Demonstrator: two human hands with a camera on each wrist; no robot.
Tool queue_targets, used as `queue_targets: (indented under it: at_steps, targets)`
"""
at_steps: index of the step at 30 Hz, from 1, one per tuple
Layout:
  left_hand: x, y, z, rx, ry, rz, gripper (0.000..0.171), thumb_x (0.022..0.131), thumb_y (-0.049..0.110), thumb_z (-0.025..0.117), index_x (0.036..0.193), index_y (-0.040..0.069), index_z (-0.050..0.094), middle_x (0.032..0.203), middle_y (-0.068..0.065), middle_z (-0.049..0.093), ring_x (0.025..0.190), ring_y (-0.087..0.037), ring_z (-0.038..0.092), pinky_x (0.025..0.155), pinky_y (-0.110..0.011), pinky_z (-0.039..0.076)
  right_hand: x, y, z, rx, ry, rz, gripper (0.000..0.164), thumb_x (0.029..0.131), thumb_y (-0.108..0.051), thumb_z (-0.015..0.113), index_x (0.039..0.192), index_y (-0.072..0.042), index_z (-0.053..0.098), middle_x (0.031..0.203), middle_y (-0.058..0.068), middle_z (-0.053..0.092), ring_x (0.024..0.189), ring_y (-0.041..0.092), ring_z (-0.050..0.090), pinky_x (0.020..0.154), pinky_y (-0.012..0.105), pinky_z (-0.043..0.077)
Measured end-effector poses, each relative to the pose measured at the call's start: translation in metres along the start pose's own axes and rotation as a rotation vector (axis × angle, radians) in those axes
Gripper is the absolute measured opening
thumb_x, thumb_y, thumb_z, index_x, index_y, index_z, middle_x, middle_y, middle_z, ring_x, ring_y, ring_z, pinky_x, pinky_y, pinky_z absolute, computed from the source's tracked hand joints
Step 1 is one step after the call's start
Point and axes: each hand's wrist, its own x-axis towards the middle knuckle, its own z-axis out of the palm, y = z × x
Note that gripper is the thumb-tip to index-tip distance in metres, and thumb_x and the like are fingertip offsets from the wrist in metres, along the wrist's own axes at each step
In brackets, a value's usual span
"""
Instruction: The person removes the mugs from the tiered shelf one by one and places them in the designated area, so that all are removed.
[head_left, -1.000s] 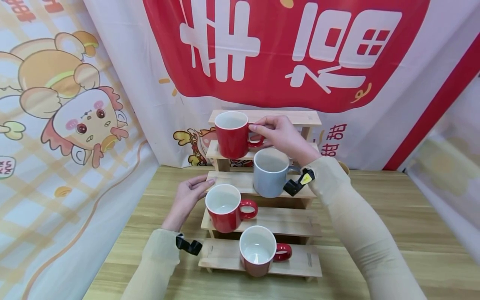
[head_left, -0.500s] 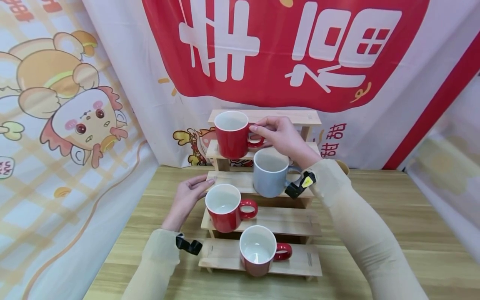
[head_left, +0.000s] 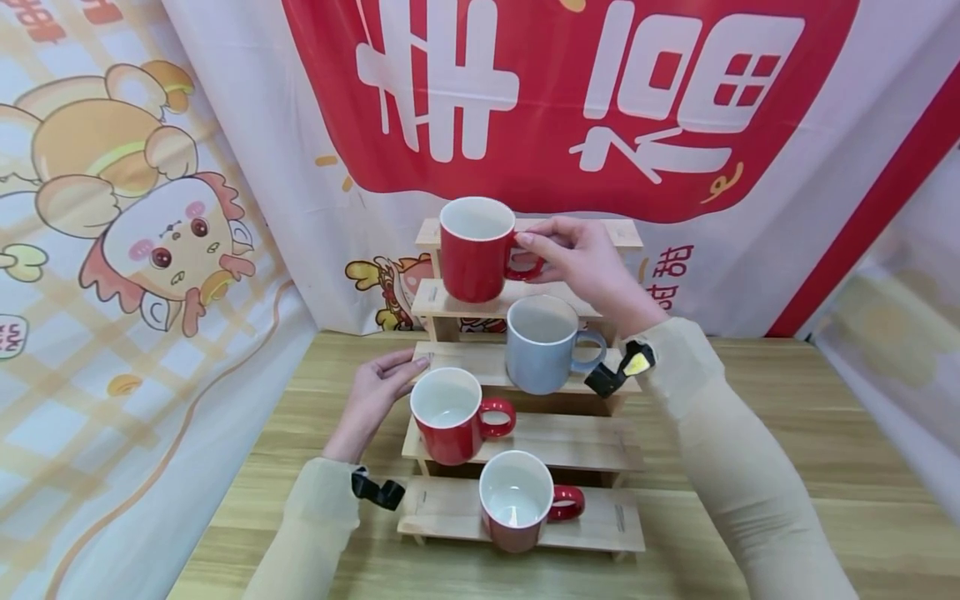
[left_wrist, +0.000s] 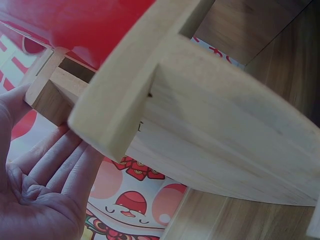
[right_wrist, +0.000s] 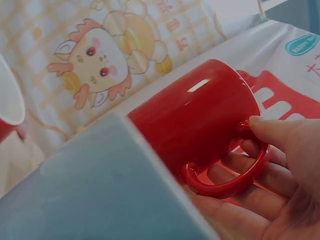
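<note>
My right hand grips the handle of a red mug with a white inside, thumb on top of the handle and fingers through or beneath it. The mug hangs upright in front of the stepped wooden rack's upper shelves; whether it touches one cannot be told. My left hand holds the left end of the rack's middle shelf, thumb on top and fingers at its edge. On that shelf stands a grey-blue mug, just below my right hand. A second red mug sits one shelf lower, near my left hand.
On the lowest shelf stands another mug with a red handle. The rack stands on a wood-grain table. Printed cloth hangs behind it and at the left.
The red mug in my right hand has risen and shifted slightly right, away from the second-highest shelf. My right forearm has moved right. My left hand and the other mugs have stayed in place.
</note>
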Motion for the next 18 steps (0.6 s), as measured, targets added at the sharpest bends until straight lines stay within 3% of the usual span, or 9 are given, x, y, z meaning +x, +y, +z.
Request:
queue_targets:
  at_steps: [9,18]
  targets:
    - [-0.001,0.002,0.001,-0.007,0.000,0.005,0.061,0.093,0.032,0.078,0.136,-0.006,0.058,0.129,-0.021,0.066,0.113,-0.024,0.066,0.093,-0.031,0.057,-0.012,-0.013,-0.037,0.066,0.090,0.022,0.050,0.088,-0.046,0.076,0.125,-0.012,0.070,0.127,0.007,0.067,0.112,0.028,0.066,0.090,0.038,0.059]
    - [0.000,0.000,0.000,0.008,-0.008,0.006,0.060,0.094,0.033,0.077,0.136,-0.005,0.059,0.129,-0.020,0.066,0.113,-0.024,0.067,0.092,-0.030,0.057,-0.037,-0.016,-0.082,-0.018,0.187,0.063,0.056,0.087,-0.049,0.075,0.130,-0.014,0.069,0.130,0.007,0.066,0.117,0.026,0.063,0.086,0.029,0.059]
